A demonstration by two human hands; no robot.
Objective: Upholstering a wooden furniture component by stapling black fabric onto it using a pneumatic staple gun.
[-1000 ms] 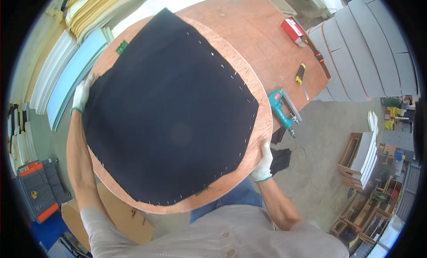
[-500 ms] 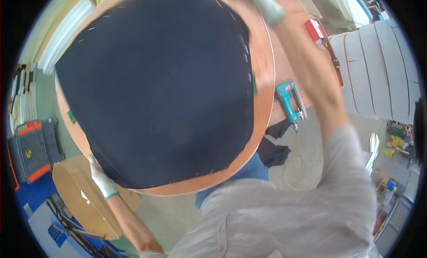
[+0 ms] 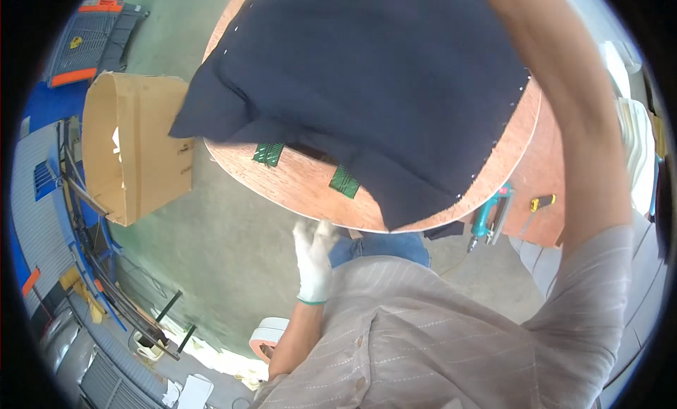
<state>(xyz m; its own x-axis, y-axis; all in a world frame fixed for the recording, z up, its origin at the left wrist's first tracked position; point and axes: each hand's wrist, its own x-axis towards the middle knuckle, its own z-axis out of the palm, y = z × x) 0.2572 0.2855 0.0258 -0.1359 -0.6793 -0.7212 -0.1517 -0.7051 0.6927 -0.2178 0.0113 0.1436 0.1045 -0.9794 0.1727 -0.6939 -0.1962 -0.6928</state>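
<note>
Board tilted up over the floor.
My left hand [image 3: 314, 257] hangs open just under the fabric-covered wooden board's [image 3: 310, 190] near edge; I cannot tell my right hand's grip, hidden past its far edge.

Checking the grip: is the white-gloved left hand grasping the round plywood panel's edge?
No, the white-gloved left hand hangs open just below the round plywood panel, apart from its rim.

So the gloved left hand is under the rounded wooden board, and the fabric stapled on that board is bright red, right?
Not quite: the head view shows the fabric is dark navy, not red. The rest holds: the gloved left hand is under the rounded wooden board.
</note>
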